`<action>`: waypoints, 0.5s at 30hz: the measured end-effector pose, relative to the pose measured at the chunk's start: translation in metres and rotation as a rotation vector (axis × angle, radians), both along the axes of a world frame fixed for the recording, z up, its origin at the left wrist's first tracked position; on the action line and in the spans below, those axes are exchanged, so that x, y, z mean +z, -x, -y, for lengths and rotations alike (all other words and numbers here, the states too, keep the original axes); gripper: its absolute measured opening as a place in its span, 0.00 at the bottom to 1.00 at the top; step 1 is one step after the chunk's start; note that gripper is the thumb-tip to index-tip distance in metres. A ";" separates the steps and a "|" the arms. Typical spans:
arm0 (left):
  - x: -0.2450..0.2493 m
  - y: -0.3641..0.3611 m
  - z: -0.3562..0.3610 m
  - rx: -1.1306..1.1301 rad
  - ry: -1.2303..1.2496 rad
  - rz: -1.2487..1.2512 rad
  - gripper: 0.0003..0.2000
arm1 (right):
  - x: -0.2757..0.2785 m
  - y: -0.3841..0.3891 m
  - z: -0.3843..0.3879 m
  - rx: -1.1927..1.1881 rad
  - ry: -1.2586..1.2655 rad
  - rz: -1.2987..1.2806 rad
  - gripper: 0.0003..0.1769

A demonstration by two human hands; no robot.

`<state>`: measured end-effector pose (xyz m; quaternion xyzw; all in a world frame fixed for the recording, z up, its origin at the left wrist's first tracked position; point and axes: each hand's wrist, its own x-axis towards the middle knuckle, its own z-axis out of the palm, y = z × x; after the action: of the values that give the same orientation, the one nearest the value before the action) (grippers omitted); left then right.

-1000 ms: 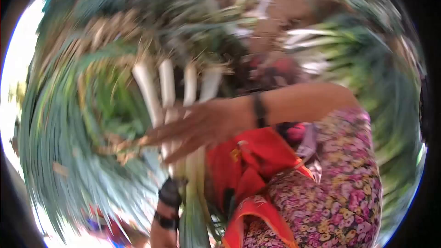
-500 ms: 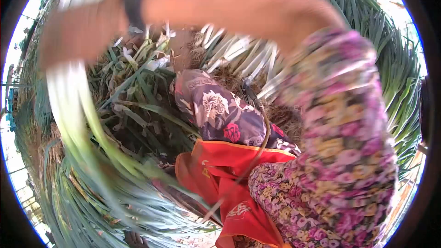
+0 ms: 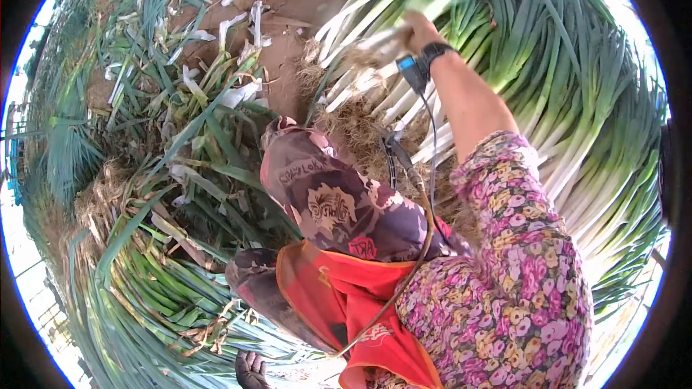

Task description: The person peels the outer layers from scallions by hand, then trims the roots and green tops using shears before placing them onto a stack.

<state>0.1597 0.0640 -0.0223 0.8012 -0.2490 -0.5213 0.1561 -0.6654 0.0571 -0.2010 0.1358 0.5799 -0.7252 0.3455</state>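
My right hand (image 3: 423, 33), bare and with a black watch-like device on its wrist, is closed around a bunch of green onions (image 3: 382, 45). Their white, rooted ends point left and their green tops blur toward the upper edge. This bunch is over a large pile of green onions (image 3: 533, 79) laid side by side, roots toward my knee. At the bottom edge my left hand (image 3: 251, 371), in a dark glove, shows only its fingers, slightly spread with nothing visible in them. It is beside a heap of untrimmed green onions (image 3: 166, 281).
Stripped leaves and peelings (image 3: 209, 108) litter the ground at the upper left. Bare brown soil (image 3: 288, 0) shows between them and the pile. My bent leg (image 3: 331, 194) and a red apron (image 3: 353, 288) fill the middle. A cable (image 3: 425, 209) runs over my leg.
My right hand has swung from the upper left across to the pile at the upper right, carrying the green onions. My left hand has come into view at the bottom edge.
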 end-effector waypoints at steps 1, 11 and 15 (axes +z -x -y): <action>-0.001 0.000 0.001 0.005 -0.011 -0.011 0.27 | -0.062 0.025 -0.030 -0.010 -0.068 0.031 0.23; -0.016 0.017 0.041 0.012 -0.043 -0.049 0.29 | 0.024 -0.026 0.046 -0.146 -0.039 0.073 0.25; -0.025 0.010 0.056 0.049 -0.045 -0.029 0.30 | -0.010 -0.015 0.041 0.940 -0.888 -0.683 0.42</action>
<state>0.1499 0.0080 -0.0474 0.8028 -0.2151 -0.5343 0.1542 -0.6508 0.0158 -0.2108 -0.2341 0.8917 -0.1988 0.3324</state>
